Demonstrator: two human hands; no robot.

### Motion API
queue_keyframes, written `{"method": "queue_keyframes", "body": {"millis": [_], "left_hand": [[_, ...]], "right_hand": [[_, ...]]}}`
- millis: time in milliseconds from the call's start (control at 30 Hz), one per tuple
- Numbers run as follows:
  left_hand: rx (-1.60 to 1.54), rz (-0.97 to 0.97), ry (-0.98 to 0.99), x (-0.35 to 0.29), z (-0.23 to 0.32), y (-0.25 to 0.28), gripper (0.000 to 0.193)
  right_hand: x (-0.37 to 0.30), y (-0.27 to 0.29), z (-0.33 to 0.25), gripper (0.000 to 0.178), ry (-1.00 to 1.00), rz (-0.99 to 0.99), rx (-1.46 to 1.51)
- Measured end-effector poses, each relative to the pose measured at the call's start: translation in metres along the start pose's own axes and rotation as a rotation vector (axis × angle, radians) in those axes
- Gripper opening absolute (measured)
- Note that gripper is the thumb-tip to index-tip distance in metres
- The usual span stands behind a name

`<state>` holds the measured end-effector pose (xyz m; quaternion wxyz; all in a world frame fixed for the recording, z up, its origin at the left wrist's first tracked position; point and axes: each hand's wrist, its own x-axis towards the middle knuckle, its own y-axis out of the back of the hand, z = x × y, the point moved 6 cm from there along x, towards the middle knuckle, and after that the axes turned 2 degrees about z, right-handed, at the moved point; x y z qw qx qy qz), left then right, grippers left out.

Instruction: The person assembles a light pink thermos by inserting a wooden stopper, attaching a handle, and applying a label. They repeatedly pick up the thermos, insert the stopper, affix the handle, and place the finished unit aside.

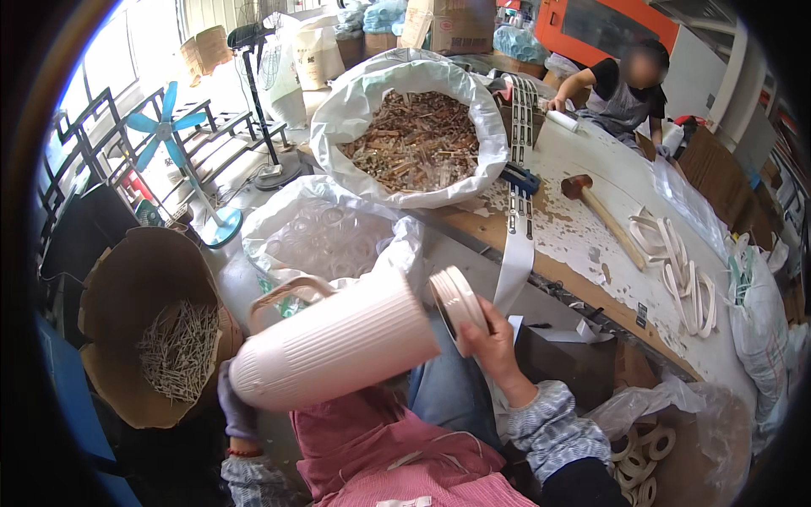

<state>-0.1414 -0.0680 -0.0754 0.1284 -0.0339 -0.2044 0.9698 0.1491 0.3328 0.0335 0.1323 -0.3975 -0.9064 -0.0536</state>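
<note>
Across my lap, tilted with its right end higher, lies a pale pink ribbed jug body (338,342), apparently a thermos shell. A loop handle (291,291) shows on its upper side. My left hand (236,410), in a greyish purple glove, holds the rounded left end from below; most of its fingers are hidden behind the jug. My right hand (497,348) is closed on a cream threaded collar (457,306), thumb on its near side. The collar is just off the jug's right end, with a narrow gap between them.
Two white sacks stand ahead, one with brownish scraps (414,139), one with clear plastic pieces (329,237). Left is a carton (110,313) of thin sticks (179,351). The worktable (574,245) bears a mallet (604,218) and cream loops (680,275). Cream rings (634,465) lie lower right. A person (625,93) sits beyond.
</note>
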Motion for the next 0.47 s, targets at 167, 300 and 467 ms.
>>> {"method": "queue_keyframes", "body": {"millis": [167,300,467], "left_hand": [[0.043,-0.028,0.126,0.002,-0.029,-0.026,0.031],[-0.209,-0.218,0.464,0.006,-0.058,-0.057,0.042],[-0.130,-0.611,0.633,0.029,-0.062,-0.069,0.067]], "right_hand": [[0.002,-0.020,-0.060,0.039,0.504,0.043,-0.390],[-0.020,-0.020,-0.088,0.035,0.738,0.015,-0.450],[-0.040,-0.021,-0.122,0.041,0.871,-0.028,-0.408]]}}
